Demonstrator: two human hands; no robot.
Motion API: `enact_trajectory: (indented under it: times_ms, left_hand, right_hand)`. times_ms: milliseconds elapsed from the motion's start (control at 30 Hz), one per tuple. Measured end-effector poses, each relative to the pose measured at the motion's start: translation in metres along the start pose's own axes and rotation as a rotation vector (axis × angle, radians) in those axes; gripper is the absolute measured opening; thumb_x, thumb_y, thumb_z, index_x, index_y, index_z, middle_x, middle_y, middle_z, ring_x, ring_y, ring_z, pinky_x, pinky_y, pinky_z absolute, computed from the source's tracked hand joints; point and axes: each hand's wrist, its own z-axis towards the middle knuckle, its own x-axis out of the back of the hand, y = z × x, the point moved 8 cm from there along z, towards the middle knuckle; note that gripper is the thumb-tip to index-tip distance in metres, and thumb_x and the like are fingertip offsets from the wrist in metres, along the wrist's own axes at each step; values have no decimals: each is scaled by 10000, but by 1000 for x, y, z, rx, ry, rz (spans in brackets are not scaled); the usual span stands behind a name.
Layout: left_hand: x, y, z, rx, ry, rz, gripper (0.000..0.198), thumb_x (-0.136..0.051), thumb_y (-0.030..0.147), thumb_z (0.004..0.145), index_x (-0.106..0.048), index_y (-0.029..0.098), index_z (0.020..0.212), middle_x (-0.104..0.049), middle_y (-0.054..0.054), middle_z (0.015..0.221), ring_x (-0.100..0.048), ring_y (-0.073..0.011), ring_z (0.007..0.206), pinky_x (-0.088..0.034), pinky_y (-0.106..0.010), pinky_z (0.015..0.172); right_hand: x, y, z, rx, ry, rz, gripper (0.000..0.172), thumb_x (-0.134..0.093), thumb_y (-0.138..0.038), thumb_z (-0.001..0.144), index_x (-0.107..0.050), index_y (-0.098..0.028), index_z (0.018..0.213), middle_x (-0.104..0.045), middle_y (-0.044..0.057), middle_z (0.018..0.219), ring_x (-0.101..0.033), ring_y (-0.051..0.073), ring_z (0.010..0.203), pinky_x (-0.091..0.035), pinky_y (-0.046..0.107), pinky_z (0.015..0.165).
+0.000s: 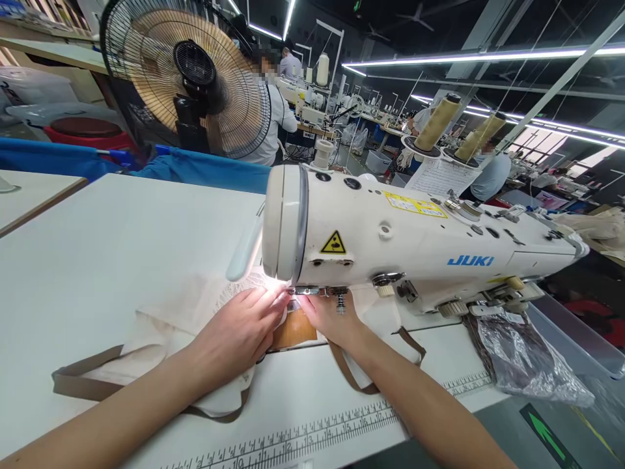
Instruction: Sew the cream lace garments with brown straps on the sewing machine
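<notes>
Under the white JUKI-branded sewing machine (415, 241), the left hand (239, 332) presses flat on cream cloth (161, 332); the right hand (329, 319) pinches a brown leather patch (293, 331). Beside it, a clear plastic bag (527, 358) holds dark pieces; a yellow warning label (333, 243) shows.

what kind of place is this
Most likely a garment factory sewing floor. A JUKI industrial sewing machine sits on the white worktable, thread cones stand behind it, and more sewing stations with other workers line the room.
</notes>
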Motion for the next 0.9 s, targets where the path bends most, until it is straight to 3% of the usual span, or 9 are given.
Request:
enact_trajectory:
  times_ms: [400, 633, 900]
  left_hand:
    - [-4, 5, -1, -53, -16, 98, 404, -468, 119, 936, -684, 68, 1274, -736, -167, 1151, -654, -304, 1035, -539, -436, 899]
    - [6, 9, 8, -94, -45, 142, 384, -469, 85, 925, -711, 18, 1216, -757, -175, 1069, -682, -296, 941, -566, -421, 829]
    - [15, 11, 11, -92, 18, 158, 422, -390, 71, 938, -745, 18, 1160, -778, -154, 1031, -697, -274, 884, -585, -398, 759]
  right_hand:
    - [0, 2, 1, -21, -18, -3, 203, -591, -355, 1032, -753, -252, 1097, -738, 65, 894, -696, 183, 870, -525, 269, 855]
    - [-6, 4, 3, -45, -76, 30, 240, -581, -380, 1038, -756, -257, 1146, -751, 74, 927, -705, 201, 908, -540, 283, 867]
    - [-10, 6, 1, -112, -104, 85, 271, -529, -363, 1058, -762, -300, 1180, -771, 62, 1005, -704, 205, 949, -544, 264, 822]
